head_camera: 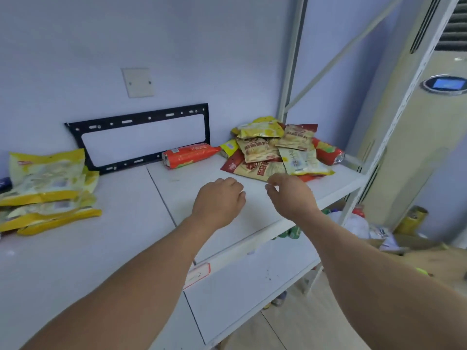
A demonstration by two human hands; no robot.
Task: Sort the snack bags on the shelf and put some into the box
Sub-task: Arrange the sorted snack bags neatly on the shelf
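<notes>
A mixed pile of snack bags [278, 150], yellow, beige and red, lies at the right end of the white shelf [141, 223]. A stack of yellow bags [48, 183] sits at the left end. One orange-red tube pack [188, 155] lies alone near the back wall. My left hand [219, 200] hovers over the shelf's middle with fingers curled and holds nothing. My right hand [290, 195] is just in front of the pile, fingers loosely apart and bare, close to the nearest beige bag. A cardboard box [427, 258] shows at the lower right, partly hidden by my right arm.
A black metal bracket frame [141, 132] leans against the wall behind the shelf. White shelf posts [290, 72] rise at the right. A standing air conditioner [417, 122] is beyond them. A lower shelf [252, 286] and clutter on the floor [358, 223] lie below.
</notes>
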